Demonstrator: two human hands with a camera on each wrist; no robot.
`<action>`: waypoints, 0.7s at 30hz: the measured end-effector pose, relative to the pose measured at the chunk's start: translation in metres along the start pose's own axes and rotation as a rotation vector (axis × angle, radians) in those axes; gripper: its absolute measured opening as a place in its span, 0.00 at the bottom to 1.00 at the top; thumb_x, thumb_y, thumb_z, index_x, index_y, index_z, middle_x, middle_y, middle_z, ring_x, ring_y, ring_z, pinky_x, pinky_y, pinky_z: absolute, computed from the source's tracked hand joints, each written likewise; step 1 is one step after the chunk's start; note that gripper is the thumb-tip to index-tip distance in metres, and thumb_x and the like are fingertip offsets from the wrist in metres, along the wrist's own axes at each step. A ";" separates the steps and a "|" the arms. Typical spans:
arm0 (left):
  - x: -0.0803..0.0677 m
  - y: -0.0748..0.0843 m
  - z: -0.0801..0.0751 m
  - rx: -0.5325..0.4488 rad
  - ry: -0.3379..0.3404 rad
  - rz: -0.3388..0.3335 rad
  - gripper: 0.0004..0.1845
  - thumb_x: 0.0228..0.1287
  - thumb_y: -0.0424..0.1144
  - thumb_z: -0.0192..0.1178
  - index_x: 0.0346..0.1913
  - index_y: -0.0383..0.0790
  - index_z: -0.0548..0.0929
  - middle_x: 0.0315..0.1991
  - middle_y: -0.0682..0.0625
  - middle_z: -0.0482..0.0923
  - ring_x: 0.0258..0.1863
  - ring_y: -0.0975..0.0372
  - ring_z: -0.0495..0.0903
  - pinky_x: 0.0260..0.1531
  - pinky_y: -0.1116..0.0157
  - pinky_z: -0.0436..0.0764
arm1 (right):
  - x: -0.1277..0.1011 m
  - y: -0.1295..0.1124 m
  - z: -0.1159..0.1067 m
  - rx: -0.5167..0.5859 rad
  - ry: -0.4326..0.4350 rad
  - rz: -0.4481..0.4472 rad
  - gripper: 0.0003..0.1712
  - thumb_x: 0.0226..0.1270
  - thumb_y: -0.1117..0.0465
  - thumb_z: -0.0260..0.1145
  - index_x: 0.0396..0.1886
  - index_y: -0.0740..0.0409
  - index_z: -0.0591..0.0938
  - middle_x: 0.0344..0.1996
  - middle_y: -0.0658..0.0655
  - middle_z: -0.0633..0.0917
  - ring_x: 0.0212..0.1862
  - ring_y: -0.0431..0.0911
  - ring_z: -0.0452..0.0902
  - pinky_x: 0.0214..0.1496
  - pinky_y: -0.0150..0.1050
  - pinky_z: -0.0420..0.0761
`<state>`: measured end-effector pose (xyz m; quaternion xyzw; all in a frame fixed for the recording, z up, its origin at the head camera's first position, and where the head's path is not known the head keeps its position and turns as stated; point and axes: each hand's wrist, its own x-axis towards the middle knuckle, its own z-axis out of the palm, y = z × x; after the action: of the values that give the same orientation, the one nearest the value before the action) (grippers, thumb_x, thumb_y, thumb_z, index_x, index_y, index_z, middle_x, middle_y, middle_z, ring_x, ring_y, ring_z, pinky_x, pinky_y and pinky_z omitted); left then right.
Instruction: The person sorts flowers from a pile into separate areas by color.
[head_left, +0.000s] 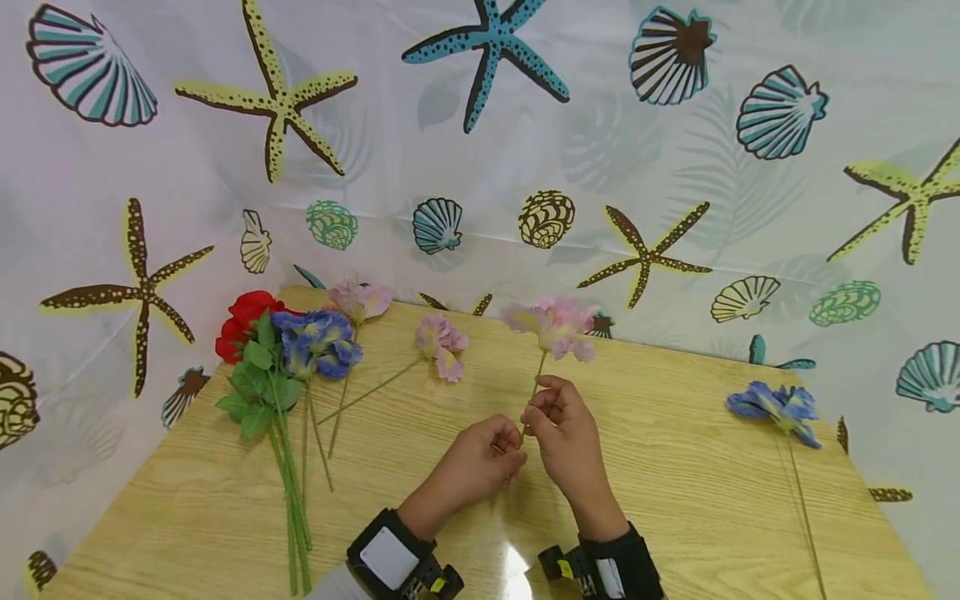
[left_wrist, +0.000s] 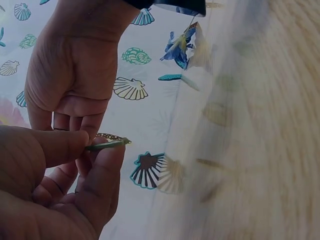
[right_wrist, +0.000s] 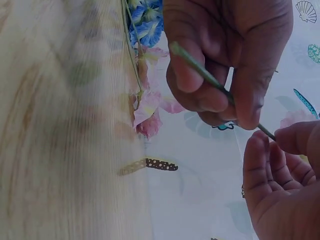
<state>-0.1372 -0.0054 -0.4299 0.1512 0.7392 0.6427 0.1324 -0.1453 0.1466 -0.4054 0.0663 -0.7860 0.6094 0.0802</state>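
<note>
A pink artificial flower point(head_left: 556, 327) is held upright over the middle of the table, its thin green stem point(head_left: 538, 375) running down between both hands. My left hand point(head_left: 483, 458) pinches the lower stem between thumb and fingertips. Just above it, my right hand point(head_left: 562, 437) pinches the same stem nearer the bloom. In the left wrist view the cut end of the stem point(left_wrist: 106, 145) pokes out past the left fingertips. The right wrist view shows the stem point(right_wrist: 210, 77) slanting through the left fingers to the right thumb and forefinger.
On the left of the wooden table point(head_left: 675, 508) lie a red rose point(head_left: 247, 321) with green leaves, a blue flower point(head_left: 318, 343) and two pink flowers point(head_left: 362, 300). Another blue flower point(head_left: 776, 408) lies at the right. A shell-print cloth point(head_left: 495, 167) hangs behind.
</note>
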 end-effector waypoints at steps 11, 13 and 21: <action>-0.001 0.001 -0.004 0.232 -0.013 0.027 0.26 0.65 0.47 0.67 0.63 0.41 0.78 0.59 0.42 0.77 0.57 0.49 0.77 0.51 0.49 0.78 | 0.000 0.002 -0.004 0.018 0.005 -0.007 0.19 0.72 0.72 0.59 0.60 0.60 0.73 0.40 0.61 0.76 0.38 0.47 0.80 0.38 0.37 0.83; -0.002 0.002 -0.009 0.315 -0.056 0.033 0.39 0.63 0.54 0.68 0.73 0.46 0.69 0.72 0.41 0.63 0.71 0.44 0.62 0.61 0.42 0.68 | 0.001 0.002 -0.006 0.007 0.010 -0.002 0.19 0.72 0.72 0.59 0.61 0.59 0.73 0.40 0.61 0.75 0.38 0.48 0.80 0.38 0.37 0.83; -0.005 -0.001 -0.016 0.633 -0.099 0.092 0.46 0.59 0.59 0.69 0.76 0.49 0.64 0.77 0.40 0.50 0.74 0.35 0.44 0.65 0.35 0.56 | 0.003 0.005 -0.014 -0.021 -0.001 0.042 0.20 0.72 0.72 0.59 0.62 0.58 0.73 0.41 0.60 0.75 0.38 0.49 0.80 0.37 0.36 0.82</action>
<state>-0.1390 -0.0222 -0.4285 0.2490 0.8875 0.3782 0.0855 -0.1485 0.1610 -0.4060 0.0493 -0.7937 0.6026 0.0674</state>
